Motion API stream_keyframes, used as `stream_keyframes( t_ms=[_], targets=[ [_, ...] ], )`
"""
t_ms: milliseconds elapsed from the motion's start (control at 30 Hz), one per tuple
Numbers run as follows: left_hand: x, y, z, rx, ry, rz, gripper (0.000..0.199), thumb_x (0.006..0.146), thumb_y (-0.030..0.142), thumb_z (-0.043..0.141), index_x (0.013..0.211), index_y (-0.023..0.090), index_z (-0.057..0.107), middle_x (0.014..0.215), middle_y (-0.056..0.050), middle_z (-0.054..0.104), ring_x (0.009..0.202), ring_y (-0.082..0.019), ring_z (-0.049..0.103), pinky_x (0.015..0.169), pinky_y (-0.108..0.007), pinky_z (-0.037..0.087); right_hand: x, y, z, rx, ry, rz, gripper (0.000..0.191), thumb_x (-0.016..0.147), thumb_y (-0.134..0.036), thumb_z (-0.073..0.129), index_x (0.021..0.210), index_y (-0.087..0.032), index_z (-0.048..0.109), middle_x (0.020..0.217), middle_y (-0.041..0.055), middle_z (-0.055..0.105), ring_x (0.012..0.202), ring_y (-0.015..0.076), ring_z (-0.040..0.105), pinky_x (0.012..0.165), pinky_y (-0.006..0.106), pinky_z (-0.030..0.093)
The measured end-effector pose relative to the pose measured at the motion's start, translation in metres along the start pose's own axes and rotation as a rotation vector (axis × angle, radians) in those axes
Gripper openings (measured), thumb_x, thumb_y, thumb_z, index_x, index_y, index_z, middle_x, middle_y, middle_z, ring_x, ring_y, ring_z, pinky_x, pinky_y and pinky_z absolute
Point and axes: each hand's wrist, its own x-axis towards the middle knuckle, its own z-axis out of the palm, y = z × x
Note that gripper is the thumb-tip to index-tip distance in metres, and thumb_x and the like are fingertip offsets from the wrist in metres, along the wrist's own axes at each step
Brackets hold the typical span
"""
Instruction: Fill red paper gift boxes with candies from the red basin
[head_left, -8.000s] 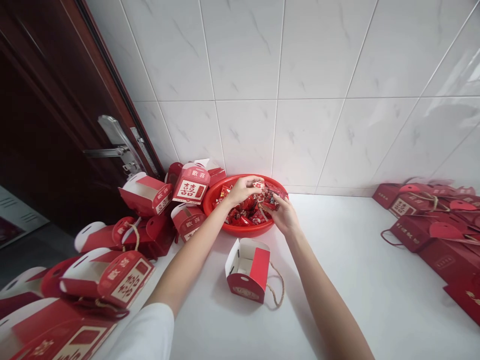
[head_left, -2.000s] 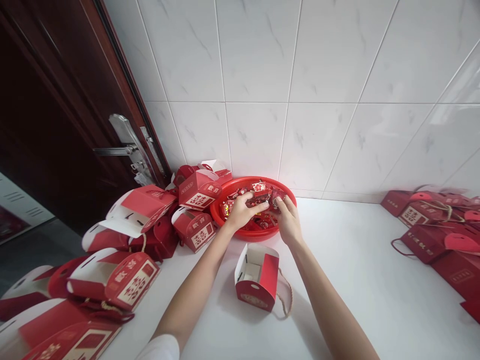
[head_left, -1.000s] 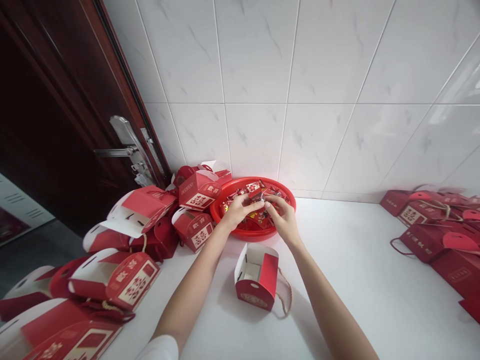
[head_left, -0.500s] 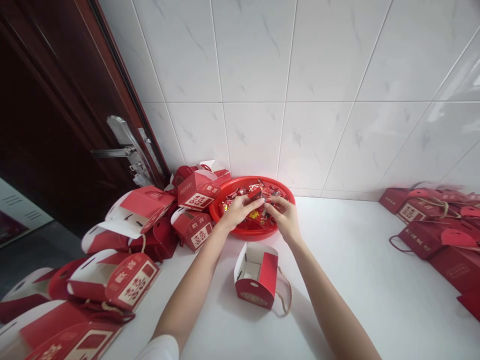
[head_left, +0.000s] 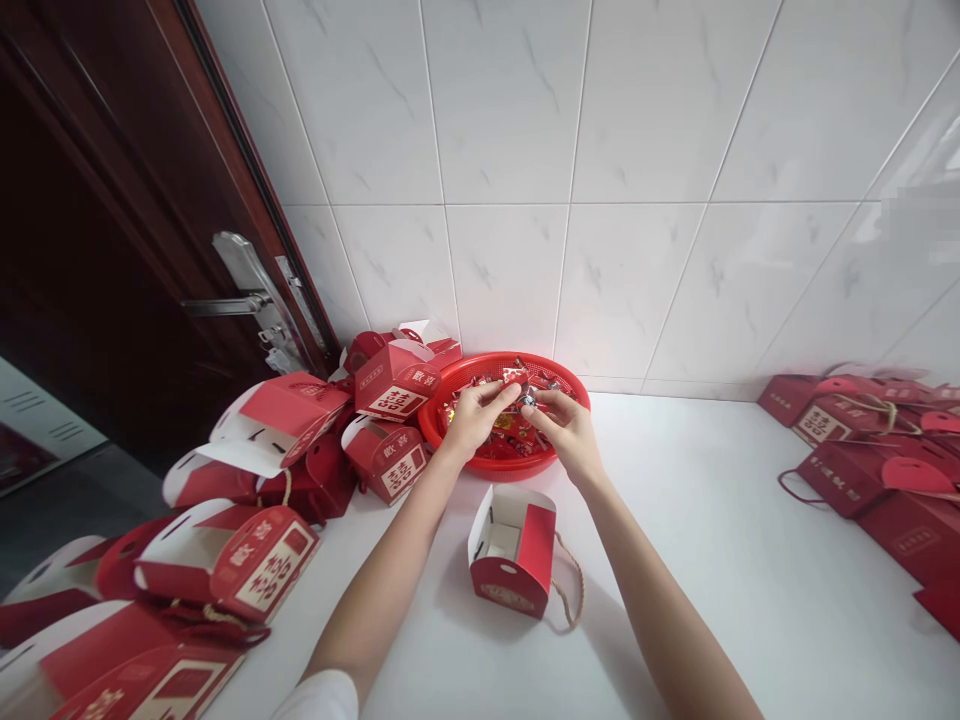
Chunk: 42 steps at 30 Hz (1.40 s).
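Both my hands are over a red plastic basket (head_left: 504, 468) that holds many wrapped candies (head_left: 517, 430). My left hand (head_left: 478, 412) pinches a red-wrapped candy (head_left: 515, 376) between thumb and fingers. Close beside it, my right hand (head_left: 566, 425) has its fingertips closed on a small candy in a dark, silvery wrapper (head_left: 526, 398). In front of the basket stands a red gift box (head_left: 510, 590) with its top open, nothing visible inside its white interior, and a twisted rope handle (head_left: 577, 590) lying out to its right.
On the left lies a heap of red gift boxes (head_left: 259, 560), several with open tops, reaching to the basket. More red boxes (head_left: 847, 480) stand along the right. A white tiled wall (head_left: 510, 280) rises behind the white tabletop (head_left: 697, 500); a dark door (head_left: 112, 200) is at left.
My hands have come slightly apart over the basket, and the red candy in the left and the dark, silvery one in the right show more plainly. The open box has not moved.
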Motion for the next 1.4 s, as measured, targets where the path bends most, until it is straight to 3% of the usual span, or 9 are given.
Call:
stream_keyframes(
  t_ms=[200,400,667,833,1000,1100,1233,1400],
  targets=[
    [-0.002,0.002,0.003,0.026,0.023,0.037,0.046,0.068,0.061,0.080,0.083,0.018,0.080,0.079,-0.003,0.076,0.088,-0.025,0.068,0.079,-0.033,0.052,0.000,0.002,0.000,-0.006,-0.011,-0.013,0.045,0.070,-0.053,0.080,0.099,-0.020,0.075,0.106,0.0095,0.075,0.104,0.0282,0.068,0.092,0.043,0.055],
    [-0.001,0.001,-0.003,-0.045,0.050,-0.033,0.048,0.074,0.068,0.071,0.071,0.020,0.077,0.066,-0.002,0.072,0.082,-0.026,0.068,0.075,-0.034,0.053,-0.004,-0.007,0.003,0.087,-0.011,0.043,0.042,0.069,-0.055,0.082,0.092,-0.020,0.076,0.099,0.0074,0.076,0.093,0.0270,0.070,0.083,0.040,0.058],
    [-0.004,0.007,-0.002,-0.012,0.013,0.050,0.039,0.073,0.058,0.075,0.073,0.019,0.076,0.076,-0.001,0.074,0.081,-0.022,0.065,0.078,-0.031,0.050,-0.006,-0.014,0.003,0.144,-0.009,0.070,0.041,0.067,-0.053,0.083,0.090,-0.020,0.076,0.095,0.0058,0.076,0.084,0.0243,0.070,0.078,0.037,0.057],
    [-0.005,0.011,-0.002,-0.046,0.005,0.014,0.039,0.075,0.056,0.072,0.079,0.018,0.078,0.080,-0.003,0.075,0.089,-0.026,0.067,0.083,-0.035,0.051,-0.006,-0.016,0.001,0.107,-0.019,0.042,0.036,0.067,-0.051,0.083,0.086,-0.021,0.074,0.090,0.0044,0.076,0.082,0.0231,0.069,0.075,0.035,0.057],
    [-0.009,0.018,-0.003,0.084,-0.067,0.060,0.036,0.075,0.053,0.075,0.084,0.018,0.080,0.082,-0.004,0.075,0.087,-0.025,0.066,0.082,-0.034,0.050,-0.007,-0.019,-0.002,0.063,-0.055,0.020,0.038,0.068,-0.050,0.083,0.090,-0.021,0.072,0.090,0.0052,0.075,0.083,0.0237,0.070,0.077,0.036,0.057],
    [-0.012,0.022,-0.001,0.147,-0.034,0.115,0.034,0.078,0.051,0.073,0.079,0.018,0.079,0.075,-0.002,0.071,0.079,-0.022,0.063,0.076,-0.031,0.049,-0.007,-0.018,-0.001,0.040,-0.044,0.014,0.042,0.070,-0.053,0.081,0.095,-0.021,0.071,0.092,0.0057,0.074,0.081,0.0232,0.069,0.076,0.036,0.058],
    [-0.014,0.025,0.003,0.152,0.040,0.192,0.031,0.080,0.047,0.072,0.073,0.017,0.077,0.073,-0.002,0.069,0.076,-0.019,0.060,0.074,-0.030,0.048,-0.007,-0.018,0.000,0.043,-0.057,-0.035,0.043,0.071,-0.053,0.081,0.101,-0.023,0.072,0.109,0.0066,0.072,0.093,0.0247,0.069,0.080,0.037,0.059],
    [-0.016,0.027,0.004,0.025,0.001,0.148,0.027,0.077,0.045,0.076,0.080,0.018,0.079,0.082,-0.003,0.072,0.083,-0.021,0.064,0.079,-0.031,0.050,-0.009,-0.020,-0.002,0.002,-0.028,-0.134,0.035,0.077,-0.048,0.078,0.102,-0.025,0.073,0.115,0.0080,0.071,0.111,0.0296,0.065,0.091,0.043,0.056]
  ],
)
